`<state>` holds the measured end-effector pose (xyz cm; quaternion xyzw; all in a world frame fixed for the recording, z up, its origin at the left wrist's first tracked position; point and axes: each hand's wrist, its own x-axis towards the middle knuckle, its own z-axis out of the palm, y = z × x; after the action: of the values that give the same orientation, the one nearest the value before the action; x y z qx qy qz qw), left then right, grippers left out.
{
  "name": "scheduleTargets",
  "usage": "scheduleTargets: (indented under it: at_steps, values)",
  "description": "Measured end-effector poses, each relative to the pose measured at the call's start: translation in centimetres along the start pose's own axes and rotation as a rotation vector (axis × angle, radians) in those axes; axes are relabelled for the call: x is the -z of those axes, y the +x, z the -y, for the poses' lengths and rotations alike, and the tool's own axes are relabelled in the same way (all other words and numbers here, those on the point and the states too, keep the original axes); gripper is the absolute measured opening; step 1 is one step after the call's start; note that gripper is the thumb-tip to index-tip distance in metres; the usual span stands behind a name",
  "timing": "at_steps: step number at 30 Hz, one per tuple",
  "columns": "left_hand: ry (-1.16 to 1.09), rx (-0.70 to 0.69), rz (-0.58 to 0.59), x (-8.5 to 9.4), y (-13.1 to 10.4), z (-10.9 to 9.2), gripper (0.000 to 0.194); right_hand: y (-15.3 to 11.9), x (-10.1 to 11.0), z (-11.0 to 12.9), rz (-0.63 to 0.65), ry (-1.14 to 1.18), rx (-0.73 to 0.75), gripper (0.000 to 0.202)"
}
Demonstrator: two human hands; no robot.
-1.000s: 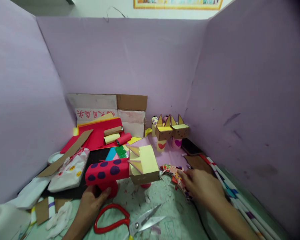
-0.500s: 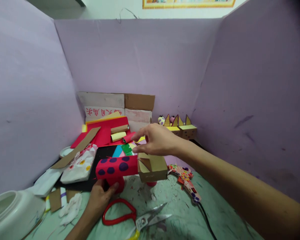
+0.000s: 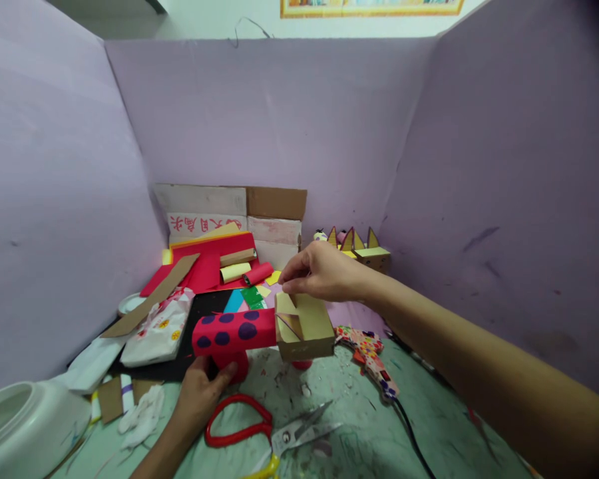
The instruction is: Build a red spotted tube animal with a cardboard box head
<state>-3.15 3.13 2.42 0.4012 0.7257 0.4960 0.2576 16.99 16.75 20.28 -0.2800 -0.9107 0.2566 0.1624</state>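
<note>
A red paper tube (image 3: 235, 331) with purple spots lies level on short red legs, joined at its right end to a small cardboard box (image 3: 309, 332). My left hand (image 3: 202, 392) is closed around the red leg (image 3: 237, 369) under the tube's left end. Over the far left edge of the box, my right hand (image 3: 314, 269) has thumb and fingers pinched at the tip of a cardboard triangle (image 3: 292, 297). A second cardboard triangle (image 3: 290, 324) stands on the box's near left side. My right fingers partly hide the piece they pinch.
Open scissors (image 3: 274, 432) lie in front. A patterned glue gun (image 3: 372, 362) with a black cord is at the right. Coloured paper (image 3: 199, 269), a cardboard strip (image 3: 154, 299) and a tissue pack (image 3: 160, 332) lie left; a white pot (image 3: 54, 426) stands near. Cardboard figures (image 3: 372, 256) stand behind.
My right hand has shifted a little right and up from the box's left edge, and its fingers have closed together at the far triangle. My left hand keeps its hold on the leg.
</note>
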Motion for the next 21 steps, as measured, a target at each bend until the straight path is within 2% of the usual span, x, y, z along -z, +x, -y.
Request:
scheduleTargets:
  at_steps: [4, 14, 21]
  values:
    - [0.007, -0.016, 0.014, 0.02, 0.06, 0.32, 0.047, 0.00, -0.02, -0.05, -0.013, 0.002, -0.014, 0.015]
    - [0.043, -0.006, -0.007, 0.06, -0.13, -0.44, 0.042, -0.28, -0.19, -0.47, -0.046, 0.017, -0.001, 0.017]
    - [0.039, 0.005, 0.010, -0.05, 0.03, 0.01, 0.045, -0.21, -0.36, -0.60, -0.052, 0.006, 0.012, 0.018]
